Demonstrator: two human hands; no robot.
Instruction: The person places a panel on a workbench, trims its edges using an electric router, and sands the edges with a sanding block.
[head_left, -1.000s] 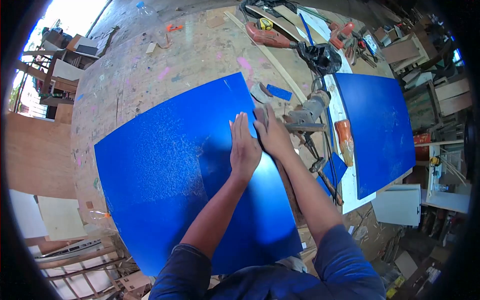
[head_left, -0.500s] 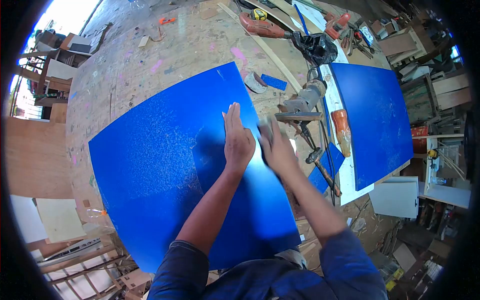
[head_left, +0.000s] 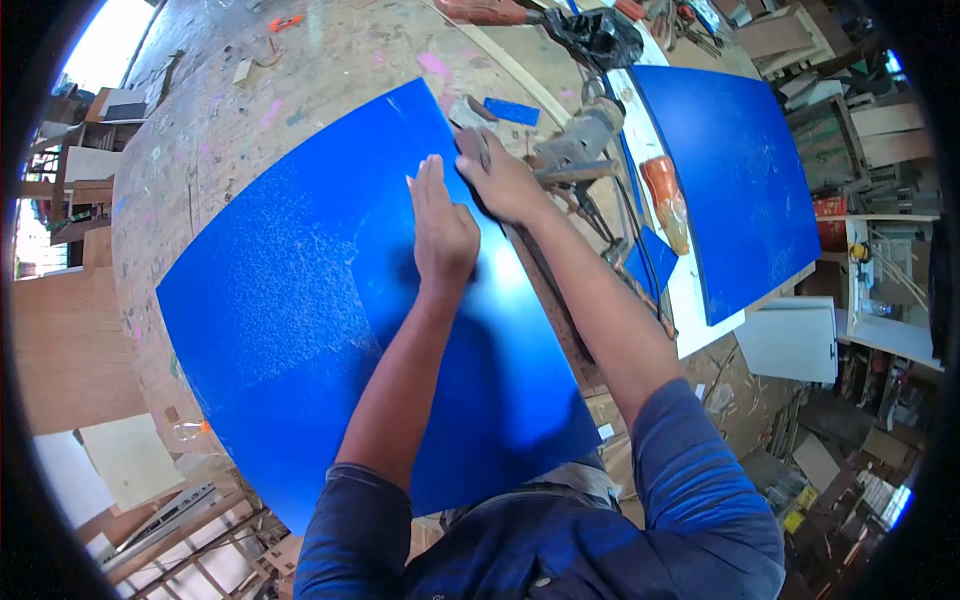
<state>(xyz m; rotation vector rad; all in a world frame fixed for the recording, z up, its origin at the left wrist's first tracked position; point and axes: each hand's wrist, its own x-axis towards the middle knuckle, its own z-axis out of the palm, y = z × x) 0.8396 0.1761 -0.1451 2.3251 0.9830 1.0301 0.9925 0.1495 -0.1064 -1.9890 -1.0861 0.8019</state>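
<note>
A large blue board (head_left: 290, 300) lies on the workbench in front of my body, its surface scuffed and speckled at the left. My left hand (head_left: 443, 235) rests on it near the right edge, fingers stretched out and holding nothing. Just beyond, my right hand (head_left: 505, 183) is closed around a small flat brown block (head_left: 470, 146) held against the board's long right edge. My fingers partly cover the block, so its exact kind is unclear.
Right of the board lie a grey power tool (head_left: 583, 140), an orange-brown handle (head_left: 662, 190) and a second blue board (head_left: 740, 180). A black plastic bag (head_left: 600, 38) and a red drill (head_left: 485, 10) sit at the back. The workbench (head_left: 210, 130) carries scraps.
My right hand has slid forward along the board's edge with the block. The left hand stays flat on the board. The whole view has shifted slightly.
</note>
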